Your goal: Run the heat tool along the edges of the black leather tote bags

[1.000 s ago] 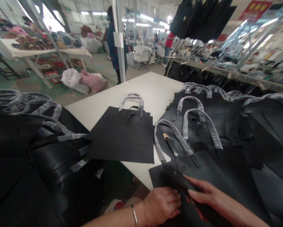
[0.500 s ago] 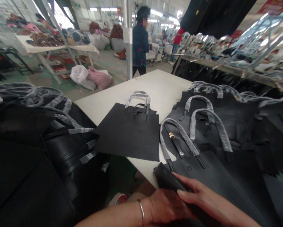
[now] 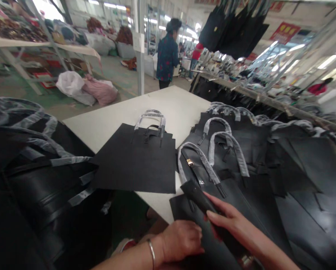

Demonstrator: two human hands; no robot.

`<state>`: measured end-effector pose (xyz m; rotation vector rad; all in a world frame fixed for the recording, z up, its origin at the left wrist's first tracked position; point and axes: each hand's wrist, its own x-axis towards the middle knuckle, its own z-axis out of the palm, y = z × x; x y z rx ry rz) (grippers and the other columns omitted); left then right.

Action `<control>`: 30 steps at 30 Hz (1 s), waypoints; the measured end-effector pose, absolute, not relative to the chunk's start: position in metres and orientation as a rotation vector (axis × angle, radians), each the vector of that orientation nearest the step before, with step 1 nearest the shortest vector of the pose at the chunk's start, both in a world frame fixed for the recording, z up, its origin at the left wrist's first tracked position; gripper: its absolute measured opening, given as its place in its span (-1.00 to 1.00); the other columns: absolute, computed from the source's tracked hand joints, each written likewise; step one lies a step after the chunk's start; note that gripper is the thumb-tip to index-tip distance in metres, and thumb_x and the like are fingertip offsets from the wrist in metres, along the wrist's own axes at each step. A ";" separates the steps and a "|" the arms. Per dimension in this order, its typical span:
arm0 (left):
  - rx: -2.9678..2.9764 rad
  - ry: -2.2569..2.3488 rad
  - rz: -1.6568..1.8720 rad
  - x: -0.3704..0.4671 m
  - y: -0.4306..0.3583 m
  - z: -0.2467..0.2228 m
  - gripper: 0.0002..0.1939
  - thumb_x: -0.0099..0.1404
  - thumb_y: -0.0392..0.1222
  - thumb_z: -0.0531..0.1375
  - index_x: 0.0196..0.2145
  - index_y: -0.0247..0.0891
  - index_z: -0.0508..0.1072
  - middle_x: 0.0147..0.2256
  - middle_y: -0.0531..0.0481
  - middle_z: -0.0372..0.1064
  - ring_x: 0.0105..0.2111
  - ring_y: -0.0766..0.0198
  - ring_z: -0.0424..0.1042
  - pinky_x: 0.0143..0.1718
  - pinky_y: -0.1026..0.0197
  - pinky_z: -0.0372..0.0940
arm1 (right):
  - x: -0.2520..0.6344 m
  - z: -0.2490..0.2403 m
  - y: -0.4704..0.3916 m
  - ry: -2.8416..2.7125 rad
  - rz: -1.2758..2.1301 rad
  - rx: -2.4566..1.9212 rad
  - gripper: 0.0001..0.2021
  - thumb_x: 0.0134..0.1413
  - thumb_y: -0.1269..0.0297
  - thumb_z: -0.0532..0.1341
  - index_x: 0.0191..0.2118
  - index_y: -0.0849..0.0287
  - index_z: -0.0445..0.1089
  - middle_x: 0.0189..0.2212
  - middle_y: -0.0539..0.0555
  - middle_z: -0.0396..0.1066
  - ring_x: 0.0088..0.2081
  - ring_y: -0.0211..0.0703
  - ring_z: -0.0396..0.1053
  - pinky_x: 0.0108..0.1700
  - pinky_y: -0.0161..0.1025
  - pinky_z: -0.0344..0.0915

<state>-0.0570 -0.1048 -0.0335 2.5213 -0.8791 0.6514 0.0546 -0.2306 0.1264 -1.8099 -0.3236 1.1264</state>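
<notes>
Plainly, the black piece (image 3: 195, 197) juts past the right grip (image 3: 231, 219).

A pale counter (image 3: 181, 99) comes to a corner near a grey post (image 3: 140, 75). Beyond, worn green floor (image 3: 125, 80) runs past a pale table (image 3: 93, 52) piled with material. Strip lights (image 3: 115, 6) glow in rows overhead, a window (image 3: 47, 8) shines at left, and a red sign (image 3: 285, 33) hangs at right.

A white sack (image 3: 72, 87) and a pink sack (image 3: 100, 90) touch on the floor (image 3: 124, 84), a person (image 3: 166, 56) standing farther back
</notes>
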 end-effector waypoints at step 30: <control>2.614 -0.537 0.228 0.047 -0.059 -0.010 -0.59 0.27 -0.28 0.15 0.08 -0.16 0.35 0.16 -0.07 0.25 0.22 0.14 0.13 0.18 0.00 0.16 | 0.102 0.116 -0.331 0.038 0.744 -1.788 -0.44 0.09 0.12 0.24 0.18 0.15 0.14 -0.42 -0.03 0.41 -0.63 -0.32 0.36 -0.63 -0.40 0.28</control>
